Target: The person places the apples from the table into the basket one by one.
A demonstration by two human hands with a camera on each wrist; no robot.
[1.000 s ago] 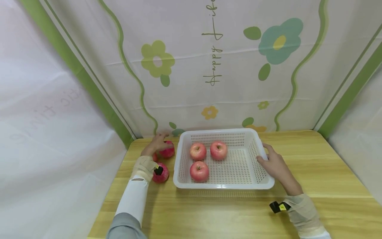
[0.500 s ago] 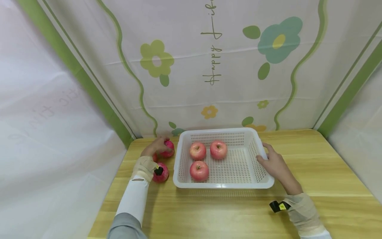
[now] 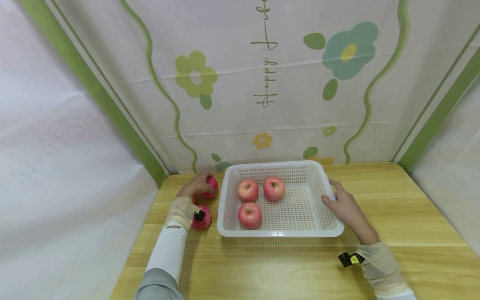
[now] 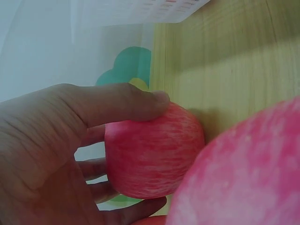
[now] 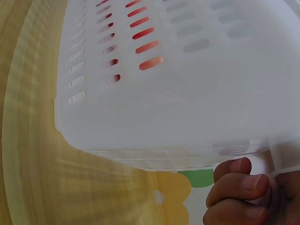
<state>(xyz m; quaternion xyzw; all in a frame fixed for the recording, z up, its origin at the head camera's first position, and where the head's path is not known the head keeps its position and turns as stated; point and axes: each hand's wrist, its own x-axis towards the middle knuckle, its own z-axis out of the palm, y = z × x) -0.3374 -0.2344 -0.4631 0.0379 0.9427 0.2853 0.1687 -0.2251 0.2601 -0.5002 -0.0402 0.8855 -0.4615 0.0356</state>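
Note:
My left hand (image 3: 195, 186) grips a red apple (image 3: 211, 187) at the far left of the table. In the left wrist view the thumb lies across that apple (image 4: 154, 154) and the fingers reach around its other side. Nearer the wrist lies a second red apple (image 3: 202, 218), and part of a third red one (image 3: 194, 198) peeks out beneath the hand. My right hand (image 3: 343, 204) holds the right rim of a white plastic basket (image 3: 281, 234), thumb over the edge and fingers curled below it, as the right wrist view shows. Three pinkish apples (image 3: 250, 215) sit in the basket's left half.
The wooden table (image 3: 285, 271) ends at the back against a white curtain (image 3: 232, 112) printed with flowers. More curtain hangs at the left and right sides. The basket's left wall stands close beside the loose apples.
My left hand has come down onto the far-left apple, its fingers and thumb closing around it. The right hand and the basket stay in place.

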